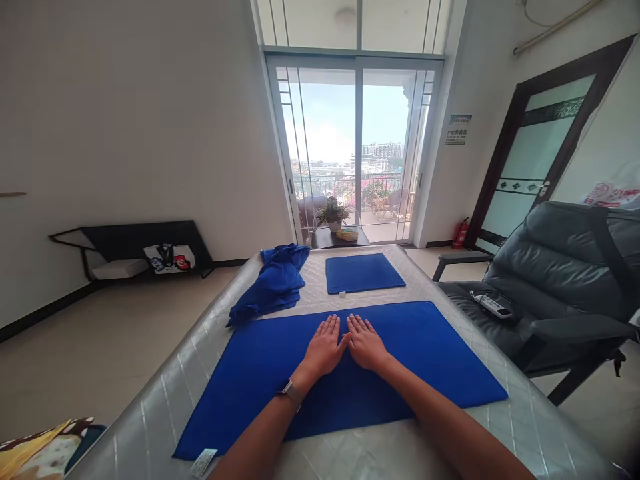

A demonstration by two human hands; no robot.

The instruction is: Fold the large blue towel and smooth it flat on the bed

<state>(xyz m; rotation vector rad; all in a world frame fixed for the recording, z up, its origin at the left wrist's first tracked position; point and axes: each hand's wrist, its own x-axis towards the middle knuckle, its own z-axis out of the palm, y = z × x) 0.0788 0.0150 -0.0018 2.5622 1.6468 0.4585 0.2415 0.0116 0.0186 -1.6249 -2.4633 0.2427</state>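
The fingers (331, 325) of the left hand (323, 348) and right hand (367, 345) are laid straight and nearly together, flat on a smooth, spread blue cloth (347, 393) over the shiny quilted mattress (365, 448). Between ten and eleven o'clock, a crumpled blue cloth (273, 283) is heaped; just past twelve, a flat blue rectangle (365, 273) is placed.

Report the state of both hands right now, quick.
Left hand: open, palm down on the large spread blue cloth, holding nothing.
Right hand: open, palm down on the same cloth, holding nothing.
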